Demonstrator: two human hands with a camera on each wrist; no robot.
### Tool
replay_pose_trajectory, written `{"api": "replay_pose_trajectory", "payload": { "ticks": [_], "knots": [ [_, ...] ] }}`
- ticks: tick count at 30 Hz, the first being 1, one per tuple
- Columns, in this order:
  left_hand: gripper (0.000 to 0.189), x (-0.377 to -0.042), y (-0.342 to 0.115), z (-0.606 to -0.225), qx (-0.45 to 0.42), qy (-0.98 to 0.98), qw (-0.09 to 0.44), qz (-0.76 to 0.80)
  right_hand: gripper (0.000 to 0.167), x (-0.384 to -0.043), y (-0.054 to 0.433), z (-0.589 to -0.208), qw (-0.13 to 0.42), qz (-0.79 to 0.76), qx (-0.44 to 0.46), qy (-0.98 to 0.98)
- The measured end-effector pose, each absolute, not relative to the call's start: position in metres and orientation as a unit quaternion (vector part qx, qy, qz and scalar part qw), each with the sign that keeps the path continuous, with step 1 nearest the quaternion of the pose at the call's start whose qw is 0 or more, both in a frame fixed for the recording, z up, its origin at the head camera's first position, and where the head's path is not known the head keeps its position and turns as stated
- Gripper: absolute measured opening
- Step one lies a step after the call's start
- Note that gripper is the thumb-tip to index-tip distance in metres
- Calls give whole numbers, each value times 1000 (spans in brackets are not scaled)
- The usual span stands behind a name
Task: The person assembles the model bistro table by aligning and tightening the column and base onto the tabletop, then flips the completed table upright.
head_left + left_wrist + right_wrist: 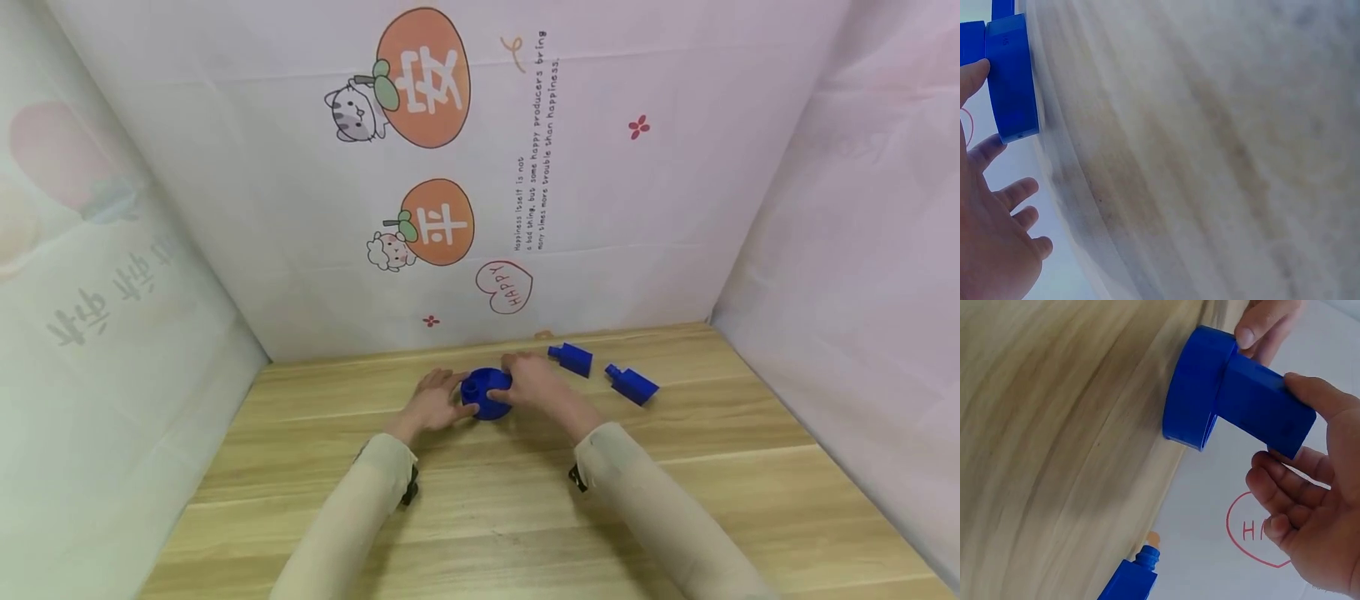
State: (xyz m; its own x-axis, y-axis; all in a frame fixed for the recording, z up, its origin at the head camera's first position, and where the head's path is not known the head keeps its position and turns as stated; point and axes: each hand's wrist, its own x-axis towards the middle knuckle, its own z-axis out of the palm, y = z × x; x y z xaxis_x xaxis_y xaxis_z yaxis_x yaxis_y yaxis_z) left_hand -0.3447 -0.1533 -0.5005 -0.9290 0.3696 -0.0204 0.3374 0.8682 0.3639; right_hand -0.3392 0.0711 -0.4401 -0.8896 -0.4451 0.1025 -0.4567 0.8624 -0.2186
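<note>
I see my left hand (429,406) with a relaxed open grip touching the blue round base (486,394) mid-surface (480,500), my right hand (534,385) gripping the blue block (1264,406) plugged into it (thumb on top), two blue pegs (572,358) (632,384) lying farther right.

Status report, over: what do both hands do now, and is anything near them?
Left hand touches round blue plastic base, fingers straight. Right hand grips blue rectangular block plugged into it. Two loose blue blocks lie apart, right side of wooden table.
</note>
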Motion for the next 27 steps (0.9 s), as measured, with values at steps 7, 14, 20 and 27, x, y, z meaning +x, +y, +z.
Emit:
{"api": "replay_pose_trajectory", "payload": {
  "ticks": [7, 14, 20, 27],
  "knots": [
    [75, -343, -154, -500, 185, 966, 44, 177, 58, -335, 75, -442, 28, 100, 293, -950],
    [73, -345, -153, -498, 179, 968, 45, 171, 47, -337, 76, -439, 51, 91, 321, -941],
    [73, -346, -153, -500, 179, 970, 42, 162, 49, -334, 71, -437, 40, 90, 312, -945],
    [77, -346, -153, -502, 173, 972, 46, 155, 48, -332, 70, -441, 47, 104, 305, -945]
  ]
}}
